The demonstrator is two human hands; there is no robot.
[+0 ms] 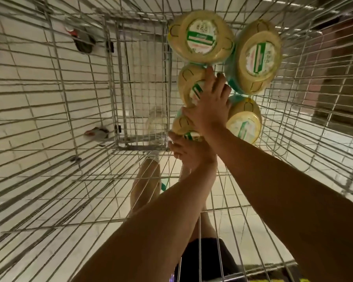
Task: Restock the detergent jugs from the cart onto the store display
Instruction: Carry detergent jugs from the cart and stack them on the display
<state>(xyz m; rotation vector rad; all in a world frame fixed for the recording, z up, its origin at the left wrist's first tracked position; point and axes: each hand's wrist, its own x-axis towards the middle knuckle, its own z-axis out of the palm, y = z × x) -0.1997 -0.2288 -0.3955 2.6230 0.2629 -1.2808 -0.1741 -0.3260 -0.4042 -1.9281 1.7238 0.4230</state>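
Nearest, dark shorts (204, 259) and a bare leg (145, 180) are seen through the wire of the cart (49, 110). Both arms are stretched down into the cart. The left hand (192, 157) is held lowest. Its fingers (174, 148) are curled against the near rim of the near jug (181, 124), and a grip on it appears to be taken, though the fingertips are hidden.

Just beyond them the right hand (210, 110) is laid across the jugs. Its thumb is spread over the near jug's top. Its fingers (209, 78) are held straight and slightly apart, flat on the middle jug (189, 78), with nothing clasped. To the right of those fingers, beside the wrist, the right jug (244, 123) is stood.

Beyond the fingertips two more are set touching each other: the far left jug (200, 36) and the far right jug (257, 55), the latter tilted. All five jugs are kept in the cart, their yellow tops with green-and-white labels turned up. Left of the fingers a wire flap (141, 84) is seen. Pale floor tiles (29, 64) and a wheel (84, 42) are seen through the mesh.
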